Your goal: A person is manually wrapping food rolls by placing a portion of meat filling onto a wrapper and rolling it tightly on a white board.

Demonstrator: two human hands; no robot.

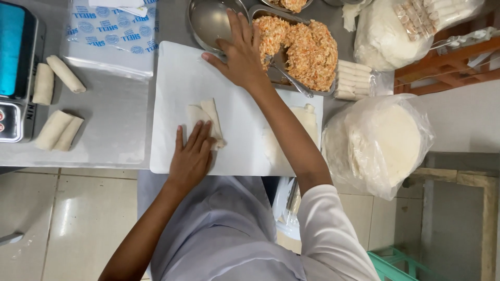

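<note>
Half-rolled wrapper point(207, 120) lies mid-board, left hand point(191, 158) pressing.

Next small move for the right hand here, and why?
Probably dip the right hand into the steel bowl: its fingers hang over the rim, while the left hand pins the half-rolled wrapper, whose flap looks loose.

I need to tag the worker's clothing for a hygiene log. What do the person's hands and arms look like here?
Left hand and right hand are bare: no gloves, rings or watch visible. White sleeve covers the right upper arm; both forearms are bare.
</note>
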